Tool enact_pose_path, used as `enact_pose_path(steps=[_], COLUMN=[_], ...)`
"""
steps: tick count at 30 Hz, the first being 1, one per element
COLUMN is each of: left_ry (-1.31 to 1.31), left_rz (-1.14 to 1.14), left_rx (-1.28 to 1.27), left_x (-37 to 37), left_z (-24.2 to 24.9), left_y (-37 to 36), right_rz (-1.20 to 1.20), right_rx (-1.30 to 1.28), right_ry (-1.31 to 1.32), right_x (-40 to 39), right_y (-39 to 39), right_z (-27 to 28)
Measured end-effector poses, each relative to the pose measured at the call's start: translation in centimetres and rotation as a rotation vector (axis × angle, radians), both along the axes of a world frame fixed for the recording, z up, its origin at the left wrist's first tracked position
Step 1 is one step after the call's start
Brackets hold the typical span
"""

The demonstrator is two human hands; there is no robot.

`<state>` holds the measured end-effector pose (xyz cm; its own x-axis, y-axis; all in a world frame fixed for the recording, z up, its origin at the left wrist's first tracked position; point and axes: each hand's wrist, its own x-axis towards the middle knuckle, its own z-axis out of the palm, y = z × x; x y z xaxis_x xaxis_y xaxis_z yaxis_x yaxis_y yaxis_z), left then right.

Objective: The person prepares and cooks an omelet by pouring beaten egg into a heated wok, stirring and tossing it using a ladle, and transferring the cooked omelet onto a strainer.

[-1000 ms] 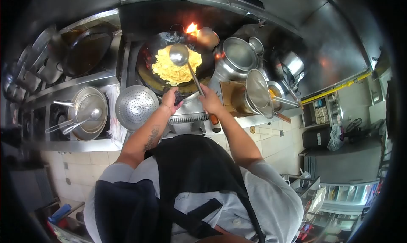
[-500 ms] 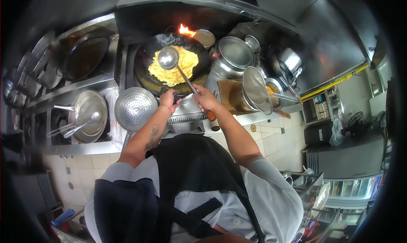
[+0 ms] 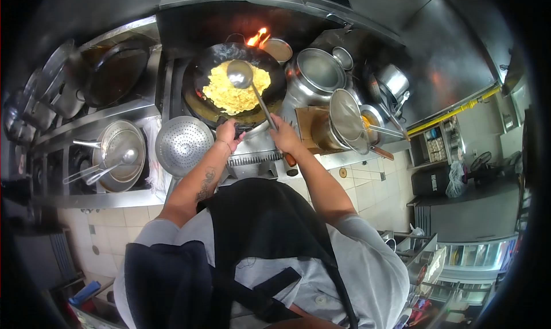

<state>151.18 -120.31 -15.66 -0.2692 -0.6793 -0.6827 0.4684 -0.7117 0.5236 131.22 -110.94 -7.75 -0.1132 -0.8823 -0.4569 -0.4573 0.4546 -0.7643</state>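
Yellow scrambled egg mass [image 3: 234,91] sits in the round black wok [image 3: 198,79], spread over the middle and far side of the pan. Long-handled steel ladle [image 3: 241,74] has its bowl over the egg; can't tell if it touches. Ladle shaft runs diagonally down to the right hand [image 3: 283,137], fingers wrapped tight round the shaft, with an orange-brown handle end sticking out just below the fist. Left hand [image 3: 228,134] closed on the near rim or handle of the wok, fingers curled over a dark pad; exact grip partly hidden. Both hands close together, ladle shaft passing between them.

Orange flame [image 3: 256,38] licks up behind the far rim of the wok, well beyond the fingertips. Perforated round steel strainer [image 3: 183,146] lies just left of the left hand. Further left, a steel bowl with a second ladle [image 3: 119,157] resting in it. Empty dark wok [image 3: 117,69] up-left of the cooking one. To the right of the right hand, a tall steel pot [image 3: 318,71] and a steel mesh skimmer [image 3: 347,118] tilted over smaller containers. Black apron [image 3: 258,243] over a grey shirt fills the foreground below the hands.
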Motion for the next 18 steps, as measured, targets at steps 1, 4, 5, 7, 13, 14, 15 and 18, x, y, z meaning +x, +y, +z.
enact_pose_path(steps=[1, 4, 5, 7, 13, 14, 15, 18], left_ry=[-0.002, -0.062, -0.037, -0.01, -0.082, -0.054, -0.026, -0.021], left_rz=[0.002, 0.087, 0.048, 0.016, 0.031, 0.018, -0.001, -0.005], left_rx=[-0.003, 0.013, 0.005, -0.003, 0.009, 0.004, 0.001, 0.009], left_x=[0.1, 0.8, 1.2, 1.4, 1.7, 1.7, 1.5, 1.5], left_z=[0.5, 1.7, 1.0, -0.6, 1.4, 0.7, 0.0, 0.2], left_y=[0.1, 0.3, 0.0, -0.5, -0.2, -0.4, -0.5, -0.6], right_rz=[0.013, -0.048, -0.132, -0.222, -0.277, -0.246, -0.218, -0.149], right_rx=[-0.323, -0.548, -0.442, -0.362, -0.331, -0.292, -0.25, -0.229], right_ry=[0.242, 0.449, 0.418, 0.418, 0.648, 0.67, 0.694, 0.764], right_x=[-0.5, -1.0, -1.2, -2.3, -7.6, -7.9, -8.1, -8.9], right_y=[1.0, 5.2, 7.1, 10.6, 16.0, 16.2, 16.5, 18.4], right_z=[-1.8, -1.1, -0.5, -1.6, -8.9, -9.7, -10.5, -15.5])
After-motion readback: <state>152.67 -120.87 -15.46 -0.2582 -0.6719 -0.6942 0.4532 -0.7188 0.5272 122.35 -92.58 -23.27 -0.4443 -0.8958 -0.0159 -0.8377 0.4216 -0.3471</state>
